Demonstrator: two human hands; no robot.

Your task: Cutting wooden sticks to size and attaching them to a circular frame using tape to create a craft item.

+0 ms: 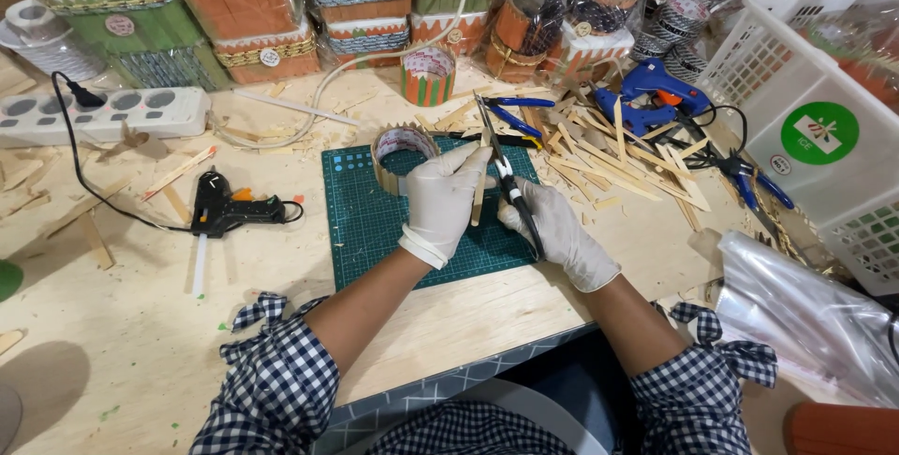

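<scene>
The right hand (560, 230) is closed around the handles of black scissors (506, 174), whose blades sit at a thin wooden stick (479, 198) that the left hand (440, 202) pinches upright between gloved fingertips. The stick lies between both hands, above the green cutting mat (365, 221). A blade could nick a left fingertip, or the stick could split. Beyond stands a round stick-walled container (401, 151)

Matt green rubbery cutting mat (375, 221), pale raw wood sticks (599, 160), smooth white latex-like gloves (440, 198), glossy clear plastic bag (805, 305), unfinished plywood table (140, 324).
</scene>
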